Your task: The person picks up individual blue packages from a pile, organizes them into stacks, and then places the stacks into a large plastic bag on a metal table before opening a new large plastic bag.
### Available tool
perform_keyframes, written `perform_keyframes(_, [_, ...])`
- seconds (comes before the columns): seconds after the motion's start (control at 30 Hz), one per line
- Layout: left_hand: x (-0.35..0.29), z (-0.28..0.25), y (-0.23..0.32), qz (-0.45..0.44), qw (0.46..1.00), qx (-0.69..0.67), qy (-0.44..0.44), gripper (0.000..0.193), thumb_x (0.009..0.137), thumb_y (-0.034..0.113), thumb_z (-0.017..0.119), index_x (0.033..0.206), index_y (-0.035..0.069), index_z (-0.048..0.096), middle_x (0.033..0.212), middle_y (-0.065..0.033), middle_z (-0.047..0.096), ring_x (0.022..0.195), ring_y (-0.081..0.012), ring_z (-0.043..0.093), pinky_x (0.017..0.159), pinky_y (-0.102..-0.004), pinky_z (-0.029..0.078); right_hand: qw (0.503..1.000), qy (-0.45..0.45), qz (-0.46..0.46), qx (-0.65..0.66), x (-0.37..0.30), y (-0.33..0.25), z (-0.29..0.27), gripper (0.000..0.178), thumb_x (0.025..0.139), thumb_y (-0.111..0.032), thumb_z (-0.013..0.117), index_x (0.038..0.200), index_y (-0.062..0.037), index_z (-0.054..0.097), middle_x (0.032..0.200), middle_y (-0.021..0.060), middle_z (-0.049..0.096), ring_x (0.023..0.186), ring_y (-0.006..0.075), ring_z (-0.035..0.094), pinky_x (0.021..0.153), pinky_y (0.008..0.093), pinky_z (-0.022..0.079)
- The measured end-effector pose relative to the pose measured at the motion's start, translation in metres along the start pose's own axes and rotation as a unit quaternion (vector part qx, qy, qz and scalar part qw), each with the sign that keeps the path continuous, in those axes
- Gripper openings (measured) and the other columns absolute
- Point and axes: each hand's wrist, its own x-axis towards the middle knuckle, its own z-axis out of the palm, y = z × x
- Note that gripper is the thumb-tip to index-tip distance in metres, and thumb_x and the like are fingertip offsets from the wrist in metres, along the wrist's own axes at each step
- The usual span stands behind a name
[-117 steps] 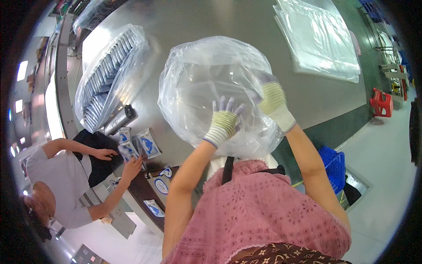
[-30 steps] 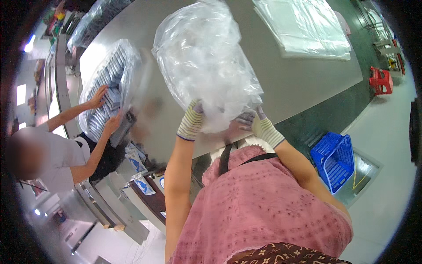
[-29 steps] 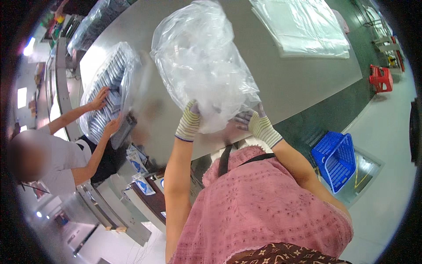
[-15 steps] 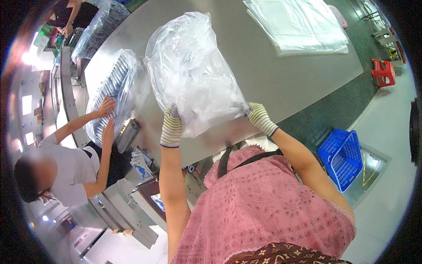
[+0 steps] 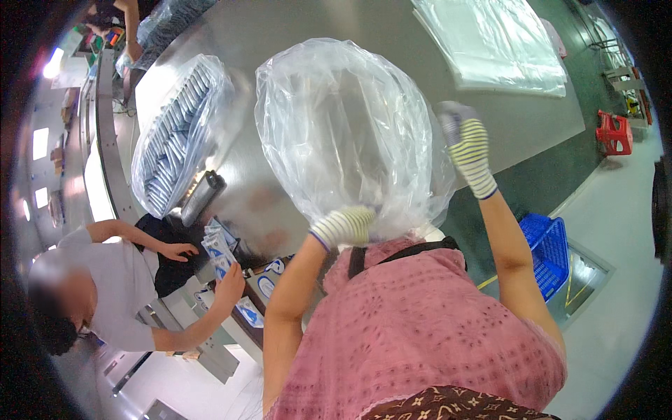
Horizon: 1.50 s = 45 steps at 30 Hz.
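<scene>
A large clear plastic bag (image 5: 413,133) stands puffed out over the table's near edge, its middle wide and see-through. My left hand (image 5: 343,225), in a striped knit glove, is closed on the bag's near edge, its fingertips partly lost in the film. Beside the bag's right side my right hand (image 5: 467,150), gloved alike, is raised; its grey fingertips are blurred, and whether they touch the film I cannot make out.
Flat clear bags (image 5: 497,49) lie stacked at the far right of the grey table (image 5: 280,28). Left stands a bag of packed sachets (image 5: 175,140) near a metal roller (image 5: 203,198). A co-worker (image 5: 112,294) handles blue-white packets (image 5: 220,252). Blue basket (image 5: 549,255) and red stool (image 5: 614,133) are right.
The bag has gone from flattened to ballooned. My left hand moved right along its near edge; my right hand rose and moved right. The co-worker's hands left the sachet bag for the packets.
</scene>
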Motion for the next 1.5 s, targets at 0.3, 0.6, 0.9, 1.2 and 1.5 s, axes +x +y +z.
perform_keyframes(0.3, [0.067, -0.010, -0.095, -0.296, 0.946, 0.092, 0.095, 0.068, 0.079, 0.012, 0.054, 0.135, 0.038, 0.024, 0.147, -0.0105, -0.001, 0.129, -0.0483, 0.012, 0.101, -0.0582, 0.023, 0.686, -0.681, -0.236, -0.097, -0.124, -0.045, 0.137, 0.025, 0.073, -0.025, 0.056, 0.087, -0.0073, 0.066, 0.080, 0.0167, 0.064, 0.078, 0.0352, 0.061, 0.069, 0.0430, 0.048])
perform_keyframes(0.6, [0.091, -0.029, -0.104, -0.254, 0.943, 0.162, 0.143, 0.041, 0.080, 0.018, 0.052, 0.121, 0.015, 0.049, 0.131, -0.0139, 0.040, 0.121, -0.0351, 0.037, 0.094, -0.0513, 0.034, 0.813, -0.571, -0.061, -0.096, -0.034, -0.026, 0.139, 0.031, 0.077, -0.019, 0.055, 0.099, 0.0017, 0.060, 0.100, 0.0216, 0.059, 0.098, 0.0361, 0.055, 0.084, 0.0430, 0.044])
perform_keyframes(0.9, [0.104, -0.038, -0.075, -0.197, 0.962, 0.175, 0.075, 0.048, 0.078, 0.023, 0.056, 0.125, 0.021, 0.045, 0.133, -0.0157, 0.035, 0.125, -0.0355, 0.030, 0.099, -0.0520, 0.027, 0.885, -0.446, -0.044, -0.127, 0.067, -0.002, 0.172, 0.041, 0.083, -0.027, 0.051, 0.119, -0.0068, 0.049, 0.120, 0.0187, 0.050, 0.107, 0.0332, 0.050, 0.092, 0.0409, 0.039])
perform_keyframes(1.2, [0.091, -0.002, -0.077, -0.144, 0.970, 0.160, 0.116, 0.058, 0.073, 0.036, 0.063, 0.127, 0.029, 0.045, 0.146, -0.0086, 0.013, 0.133, -0.0367, 0.008, 0.102, -0.0619, 0.013, 0.850, -0.457, -0.127, -0.231, 0.220, 0.008, 0.258, 0.049, 0.084, -0.046, 0.047, 0.112, -0.0066, 0.055, 0.105, 0.0199, 0.058, 0.102, 0.0347, 0.054, 0.090, 0.0410, 0.040])
perform_keyframes(1.5, [0.028, -0.043, -0.111, -0.194, 0.818, 0.186, 0.508, 0.046, 0.071, 0.024, 0.065, 0.107, 0.000, 0.051, 0.116, -0.0149, 0.046, 0.106, -0.0309, 0.044, 0.096, -0.0381, 0.033, 0.964, -0.073, -0.180, -0.181, 0.134, -0.024, 0.146, 0.081, 0.071, -0.044, 0.065, 0.132, -0.0032, 0.030, 0.129, 0.0252, 0.037, 0.115, 0.0353, 0.043, 0.097, 0.0431, 0.034])
